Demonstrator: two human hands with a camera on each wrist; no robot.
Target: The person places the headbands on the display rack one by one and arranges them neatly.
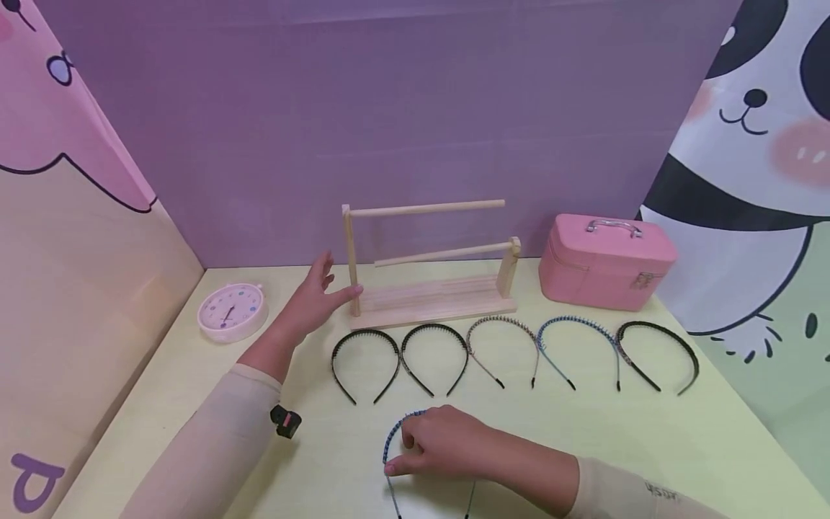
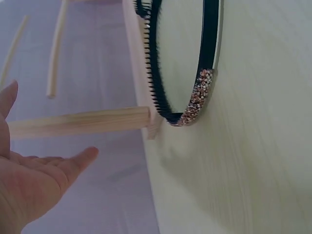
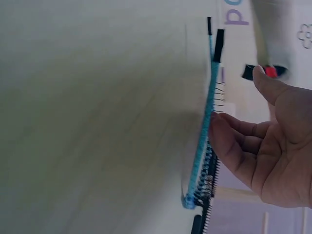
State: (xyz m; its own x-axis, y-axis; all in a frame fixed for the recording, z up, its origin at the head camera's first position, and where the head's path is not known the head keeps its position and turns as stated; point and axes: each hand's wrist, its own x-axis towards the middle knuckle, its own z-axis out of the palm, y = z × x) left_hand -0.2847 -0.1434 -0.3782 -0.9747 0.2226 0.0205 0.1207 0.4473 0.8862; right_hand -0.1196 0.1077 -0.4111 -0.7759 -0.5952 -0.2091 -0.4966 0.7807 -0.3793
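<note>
My left hand (image 1: 318, 299) reaches to the left post of a wooden rack (image 1: 421, 310), its thumb close to the post and the fingers spread. In the left wrist view the thumb stands apart from the wooden post (image 2: 83, 123). At the front, my right hand (image 1: 447, 443) is over a blue headband (image 1: 391, 441), hiding its right side. In the right wrist view, bent fingers (image 3: 226, 146) come up to the blue band (image 3: 202, 131), while the thumb stands away; whether they touch is hard to tell.
Before the rack lies a row of headbands: two black toothed ones (image 1: 335, 353), a brownish one (image 1: 472, 339), a blue one (image 1: 543, 342) and a black one (image 1: 690, 353). A pink clock (image 1: 232, 313) lies left; a pink case (image 1: 603, 263) stands right.
</note>
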